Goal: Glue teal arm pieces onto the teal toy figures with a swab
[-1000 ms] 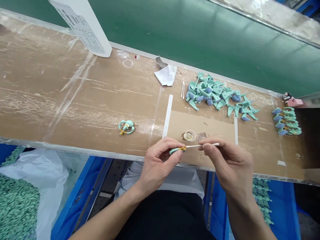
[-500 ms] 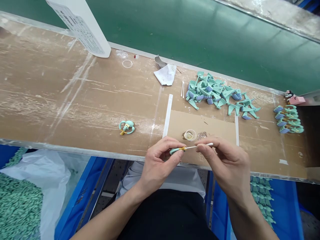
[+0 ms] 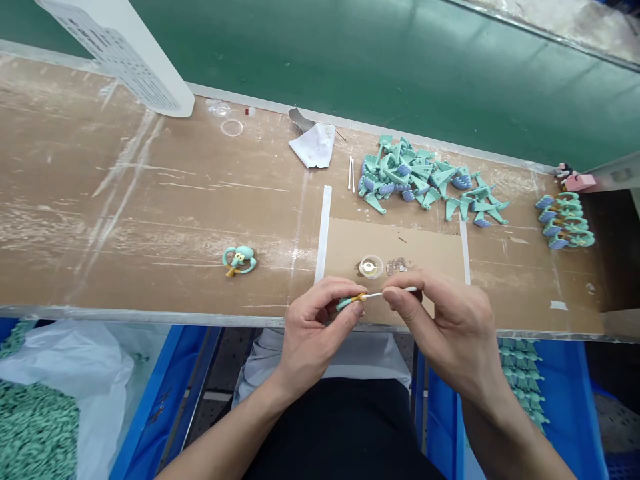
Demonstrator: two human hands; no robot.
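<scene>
My left hand (image 3: 313,327) is closed in a pinch on a small teal toy part (image 3: 346,303) with a yellow tip, held just over the bench's near edge. My right hand (image 3: 445,327) is pinched on a white cotton swab (image 3: 397,291) whose end touches the part's yellow tip. Just beyond the hands, on a cardboard mat (image 3: 430,243), sit a small clear dish (image 3: 371,267) with yellowish liquid and a clear lump (image 3: 396,266).
A heap of teal and purple parts (image 3: 425,183) lies behind the mat, with a row of assembled ones (image 3: 565,220) at far right. A finished teal figure (image 3: 239,259) lies left. Blue bins (image 3: 575,407) of parts stand below; a white crate (image 3: 120,53) sits at back left.
Both hands kept their grips and stayed together; the swab slid a little leftward through my right fingers. The camera shifted, so the bench items appear moved left.
</scene>
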